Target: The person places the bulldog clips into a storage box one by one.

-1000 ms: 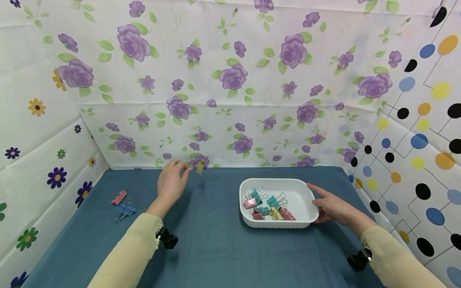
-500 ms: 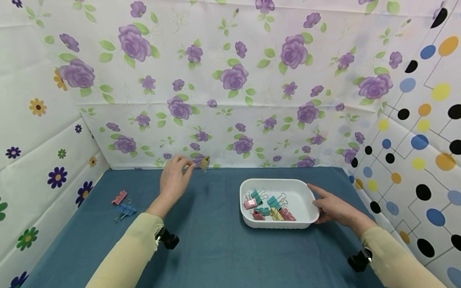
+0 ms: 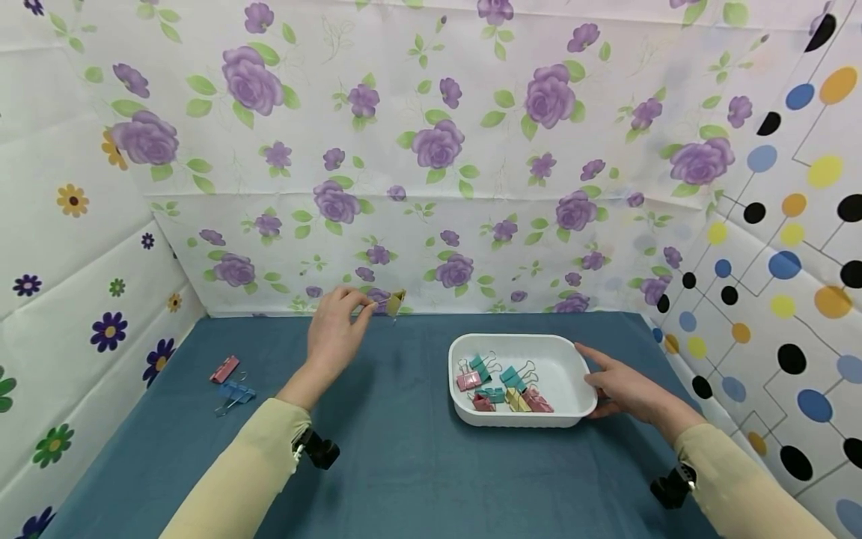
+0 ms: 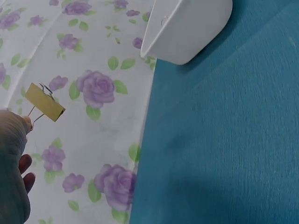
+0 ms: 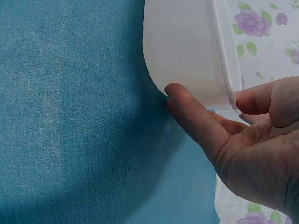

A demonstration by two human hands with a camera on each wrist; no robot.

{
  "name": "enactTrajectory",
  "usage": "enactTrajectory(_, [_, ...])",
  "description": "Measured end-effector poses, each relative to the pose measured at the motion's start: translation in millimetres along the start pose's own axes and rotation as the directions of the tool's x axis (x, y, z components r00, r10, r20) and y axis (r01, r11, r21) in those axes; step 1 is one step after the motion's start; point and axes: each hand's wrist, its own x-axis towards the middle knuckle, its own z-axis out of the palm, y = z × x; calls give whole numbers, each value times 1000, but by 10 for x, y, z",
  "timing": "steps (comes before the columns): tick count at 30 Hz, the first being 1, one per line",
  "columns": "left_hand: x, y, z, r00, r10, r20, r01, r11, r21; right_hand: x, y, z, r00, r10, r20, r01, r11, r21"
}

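Note:
My left hand (image 3: 334,326) pinches a yellow binder clip (image 3: 396,302) by its wire handle, raised near the back edge of the table. In the left wrist view the yellow binder clip (image 4: 45,101) points away from the fingertips, its other handle folded out on the far side. My right hand (image 3: 626,385) grips the right end of a white plastic tray (image 3: 518,421); in the right wrist view its fingers spread over the rim and end wall. Inside the tray lie several binder clips: teal ones (image 3: 514,378), pink or red ones (image 3: 536,400) and a yellow one (image 3: 516,400).
A pink binder clip (image 3: 224,369) and a blue binder clip (image 3: 237,392) lie at the left of the blue tablecloth (image 3: 404,479). Behind stands a floral backdrop (image 3: 431,224); a dotted sheet (image 3: 761,299) bounds the right side and a flowered sheet (image 3: 87,299) the left.
My left hand has moved a little to the right and slightly up with the yellow binder clip, which has tilted. The right hand and tray have stayed in place.

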Motion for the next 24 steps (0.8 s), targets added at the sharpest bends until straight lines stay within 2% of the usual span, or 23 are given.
enactTrajectory(8, [41,152,23,997,70,-34,-72,996,-58,5,6,-9,1000,-5,3,5,1000,-2])
enactTrajectory(24, [98,500,86,985,165,-43,-169,979,-113,-8,-10,3,1000,-9,0,9,1000,-3])
